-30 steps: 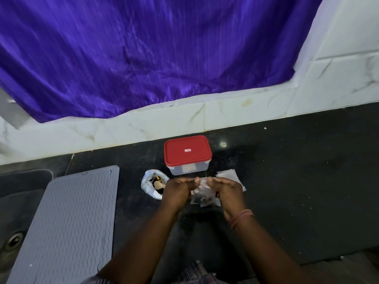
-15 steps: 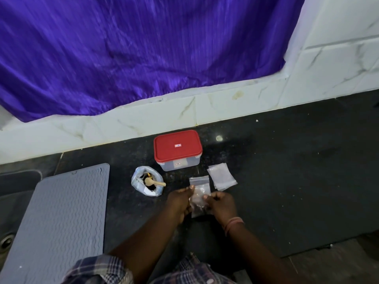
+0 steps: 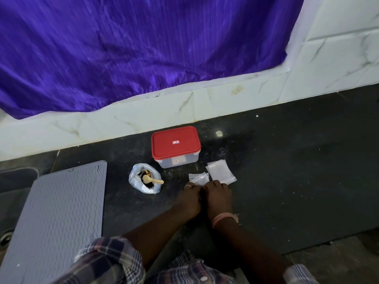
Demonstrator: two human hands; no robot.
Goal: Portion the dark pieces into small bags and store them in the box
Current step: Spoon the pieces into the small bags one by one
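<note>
A small clear bag (image 3: 198, 178) lies on the black counter (image 3: 287, 171). My left hand (image 3: 189, 198) and my right hand (image 3: 217, 194) sit side by side over its near part, fingers bent down onto it and hiding its lower half. Whether they pinch it or just press it is hidden. Left of them an open plastic bag (image 3: 144, 181) holds the dark pieces and a small wooden spoon (image 3: 152, 179). Behind stands the clear box with its red lid (image 3: 175, 143) on. A stack of empty small bags (image 3: 221, 171) lies to the right.
A grey ribbed mat (image 3: 59, 218) covers the counter's left part, beside a sink (image 3: 8, 201). A purple curtain (image 3: 143, 48) hangs over the white tiled wall at the back. The counter's front edge runs at the lower right.
Both hands lowered the small bag from in front of the box down onto the counter, and now press over its near part. The camera view shifted.
</note>
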